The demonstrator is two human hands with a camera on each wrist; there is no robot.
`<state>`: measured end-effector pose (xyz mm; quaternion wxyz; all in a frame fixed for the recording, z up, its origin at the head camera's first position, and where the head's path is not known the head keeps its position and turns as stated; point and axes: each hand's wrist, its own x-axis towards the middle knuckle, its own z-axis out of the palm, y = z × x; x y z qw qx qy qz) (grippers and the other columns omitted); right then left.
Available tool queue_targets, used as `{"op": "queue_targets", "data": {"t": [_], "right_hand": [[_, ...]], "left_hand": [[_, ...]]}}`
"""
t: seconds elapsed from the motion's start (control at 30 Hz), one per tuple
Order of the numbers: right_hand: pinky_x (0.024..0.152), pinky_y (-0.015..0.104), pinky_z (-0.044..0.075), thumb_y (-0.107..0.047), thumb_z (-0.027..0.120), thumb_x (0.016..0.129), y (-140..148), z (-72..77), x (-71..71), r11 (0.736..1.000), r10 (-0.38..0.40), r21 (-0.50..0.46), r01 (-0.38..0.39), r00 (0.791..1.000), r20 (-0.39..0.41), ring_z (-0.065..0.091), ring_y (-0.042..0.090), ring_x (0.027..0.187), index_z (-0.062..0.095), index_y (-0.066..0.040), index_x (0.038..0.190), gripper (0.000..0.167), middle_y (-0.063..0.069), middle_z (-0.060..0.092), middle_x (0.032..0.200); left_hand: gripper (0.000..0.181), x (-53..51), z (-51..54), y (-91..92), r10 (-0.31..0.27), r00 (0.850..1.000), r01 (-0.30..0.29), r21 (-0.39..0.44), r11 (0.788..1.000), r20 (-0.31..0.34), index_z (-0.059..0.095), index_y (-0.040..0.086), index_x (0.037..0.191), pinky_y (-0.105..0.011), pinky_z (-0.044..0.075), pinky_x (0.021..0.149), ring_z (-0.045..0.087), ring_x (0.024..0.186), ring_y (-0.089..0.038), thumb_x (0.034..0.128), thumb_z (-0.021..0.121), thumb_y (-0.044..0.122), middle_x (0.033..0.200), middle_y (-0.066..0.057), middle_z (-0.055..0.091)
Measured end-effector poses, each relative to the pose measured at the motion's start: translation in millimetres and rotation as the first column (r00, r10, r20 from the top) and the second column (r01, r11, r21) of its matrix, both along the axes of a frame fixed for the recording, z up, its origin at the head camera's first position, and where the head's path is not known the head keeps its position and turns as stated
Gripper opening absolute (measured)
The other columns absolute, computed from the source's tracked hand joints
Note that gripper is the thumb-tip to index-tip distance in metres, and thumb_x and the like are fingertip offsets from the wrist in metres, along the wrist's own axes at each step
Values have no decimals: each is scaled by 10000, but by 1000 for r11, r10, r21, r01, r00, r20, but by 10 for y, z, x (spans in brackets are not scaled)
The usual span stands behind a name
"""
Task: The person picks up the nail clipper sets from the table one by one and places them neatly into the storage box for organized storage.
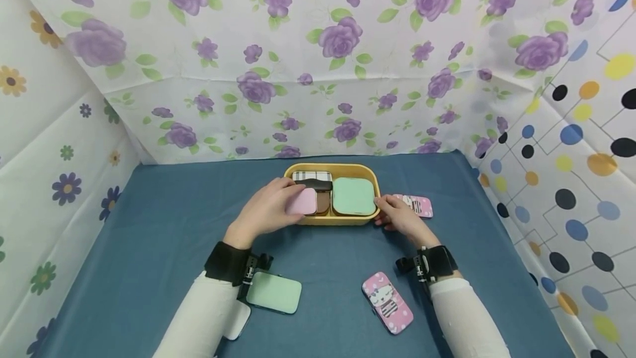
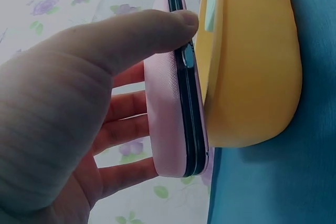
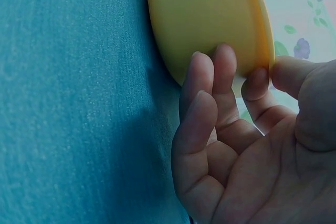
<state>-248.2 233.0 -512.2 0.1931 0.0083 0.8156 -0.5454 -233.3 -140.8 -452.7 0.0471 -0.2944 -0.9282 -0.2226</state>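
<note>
Centrally, left hand grips pink case at the left end of a yellow bin; right hand pinches its rim.
Case is slim, rounded, finely textured, with dark edging, shiny clasp; bin is smooth, round-cornered.

Left grip and right grip both pinch.

A makeshift, cloth-walled place; what building it stands in cannot be told. Blue cloth lies flat below, and three sides are closed in: a rose sheet behind, a daisy sheet at left, a dotted sheet at right
</note>
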Motion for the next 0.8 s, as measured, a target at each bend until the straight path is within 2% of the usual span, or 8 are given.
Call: {"op": "queue_targets", "data": {"t": [0.13,0.27,0.53,0.8], "right_hand": [[804,349,535,-514,511,1127,-7,12,11,1000,-6,7,6,1000,-1,710,242,932,628,-73,1241,471,107,701,1031],[811,353,537,-514,509,1128,-1,15,14,1000,-4,7,4,1000,1,705,255,949,628,-71,1245,473,118,688,1053],[811,353,538,-515,511,1127,-5,20,-9,1000,-5,4,5,1000,3,705,252,945,630,-72,1238,471,116,690,1049],[800,347,535,-532,519,1119,13,-9,-22,1000,3,11,-3,1000,-9,708,243,933,630,-73,1232,485,110,692,1034]], "left_hand": [[630,-30,-36,41,18,1000,-18,-13,1000,3,689,76,1428,-443,549,911,621,1112,-283,887,899,322,1300,-130,659],[618,-49,-29,98,23,1000,-23,-32,999,6,697,79,1419,-436,553,896,624,1098,-280,892,895,334,1291,-126,662],[606,-128,4,226,7,1000,-6,-50,999,15,690,85,1428,-415,547,878,617,1058,-254,911,888,331,1277,-115,659],[590,-157,14,278,-6,1000,7,-64,998,19,681,89,1434,-414,534,863,609,1032,-247,929,874,326,1257,-114,652]]}}
